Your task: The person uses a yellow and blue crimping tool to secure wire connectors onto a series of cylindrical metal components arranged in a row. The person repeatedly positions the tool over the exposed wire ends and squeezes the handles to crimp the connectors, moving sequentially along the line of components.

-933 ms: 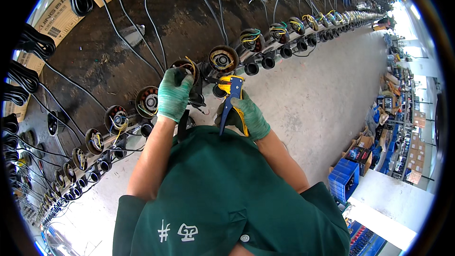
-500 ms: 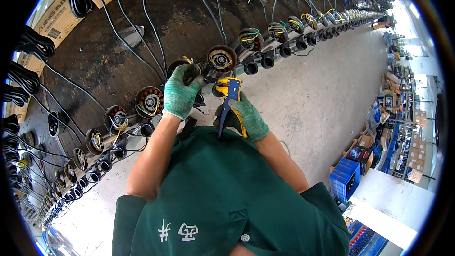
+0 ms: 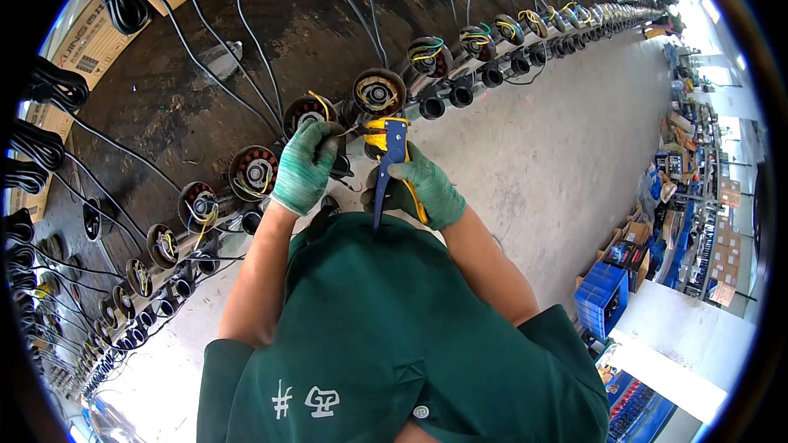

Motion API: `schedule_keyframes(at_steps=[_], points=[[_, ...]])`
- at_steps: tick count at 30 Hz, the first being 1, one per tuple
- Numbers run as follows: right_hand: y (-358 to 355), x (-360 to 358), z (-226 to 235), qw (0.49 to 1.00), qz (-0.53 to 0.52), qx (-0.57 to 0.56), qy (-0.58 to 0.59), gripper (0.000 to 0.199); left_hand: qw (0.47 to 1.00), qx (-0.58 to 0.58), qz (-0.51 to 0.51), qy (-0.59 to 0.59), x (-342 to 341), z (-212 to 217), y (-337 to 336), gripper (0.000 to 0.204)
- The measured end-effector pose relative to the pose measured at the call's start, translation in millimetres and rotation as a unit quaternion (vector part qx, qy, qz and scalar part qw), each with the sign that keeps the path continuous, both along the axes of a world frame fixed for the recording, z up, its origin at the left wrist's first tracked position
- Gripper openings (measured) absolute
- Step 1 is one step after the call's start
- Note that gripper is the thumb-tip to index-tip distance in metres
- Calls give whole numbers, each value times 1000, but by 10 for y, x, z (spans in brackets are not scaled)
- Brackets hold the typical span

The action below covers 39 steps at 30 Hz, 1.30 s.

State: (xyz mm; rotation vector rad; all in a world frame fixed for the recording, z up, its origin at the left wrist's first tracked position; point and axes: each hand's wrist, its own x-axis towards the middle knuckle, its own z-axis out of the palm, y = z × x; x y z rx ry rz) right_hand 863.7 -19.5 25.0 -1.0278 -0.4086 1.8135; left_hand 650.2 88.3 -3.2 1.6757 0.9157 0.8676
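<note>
A wire stripper [image 3: 394, 146] with blue and yellow handles is gripped in my gloved right hand [image 3: 430, 190], its yellow head pointing away from me. My left hand [image 3: 305, 166], in a green glove too, has thumb and fingers pinched on a thin wire [image 3: 350, 129] that runs toward the stripper's jaws. Whether the jaws have closed on that wire is too small to tell. Just beyond my left fingers sits a round motor housing [image 3: 305, 107] with copper windings and a yellow wire poking up. Another open housing [image 3: 379, 93] stands to its right, beyond the stripper.
A long row of similar motor housings [image 3: 254, 171] with loose wires follows the edge of a dark, worn bench [image 3: 271, 4]. Black cables [image 3: 201, 57] rise from them to coiled bundles. Cardboard boxes [image 3: 94, 41] stand far left; a blue crate [image 3: 599, 299] is at right.
My left hand has drawn slightly back toward me, uncovering more of the housing behind it. The stripper stays near my left fingers, and the whole view has shifted a little.
</note>
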Motion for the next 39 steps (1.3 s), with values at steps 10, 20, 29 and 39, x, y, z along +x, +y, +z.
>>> schedule_keyframes(at_steps=[10,20,29,39], points=[[114,-79,92,998,55,6,40,58,986,-143,-52,-69,-196,-188,55,20],[137,-177,130,998,43,13,44,55,990,-109,-41,-76,-182,-184,35,21],[105,-108,-118,999,31,11,-26,51,986,-127,-38,-99,-134,-79,-8,19],[-51,-79,36,993,12,9,119,58,984,-142,-36,-103,-162,-163,12,16]])
